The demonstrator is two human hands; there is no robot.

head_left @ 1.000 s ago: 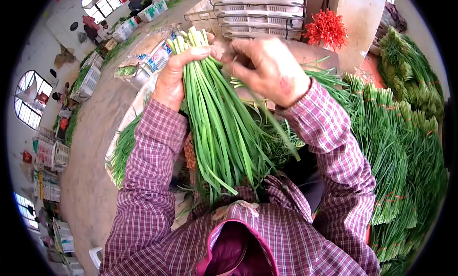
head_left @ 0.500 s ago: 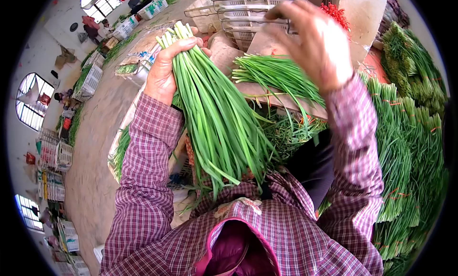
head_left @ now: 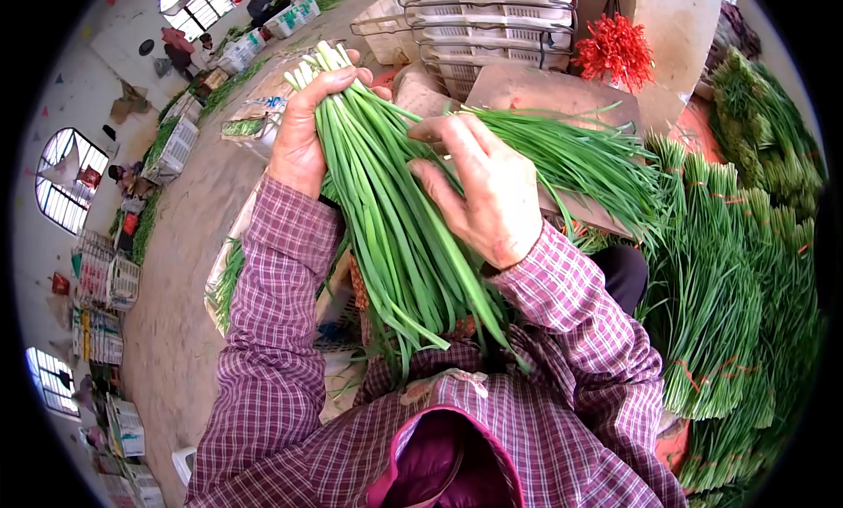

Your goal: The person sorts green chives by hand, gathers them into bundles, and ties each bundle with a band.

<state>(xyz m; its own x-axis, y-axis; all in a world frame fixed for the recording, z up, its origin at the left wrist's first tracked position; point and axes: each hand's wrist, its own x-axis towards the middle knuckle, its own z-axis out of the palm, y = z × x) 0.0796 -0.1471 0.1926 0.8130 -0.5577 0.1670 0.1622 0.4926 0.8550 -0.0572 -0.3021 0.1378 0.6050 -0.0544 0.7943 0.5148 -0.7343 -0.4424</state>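
We are seeing the right hand (head_left: 492, 187) lowered from above the worktop (head_left: 544, 86) to the side of the green bunch (head_left: 382, 218); the left hand (head_left: 299, 144) is staying near its former place. The bunch is hanging in the air, off the worktop's left edge, its leaf tips fanning out over the lap. The left hand is closing around it just below the pale stem ends (head_left: 320, 67). The right hand is curving beside the leaves, thumb and forefinger apart; whether it is pinching a blade, we are not able to tell. A loose pile (head_left: 571, 152) is covering the worktop's near part, its tips spilling past the right edge. We are judging the bunch light, firm at the stems, limp and perhaps slippery along the leaves, which are likely to crease; the stem end is offering the surest hold.
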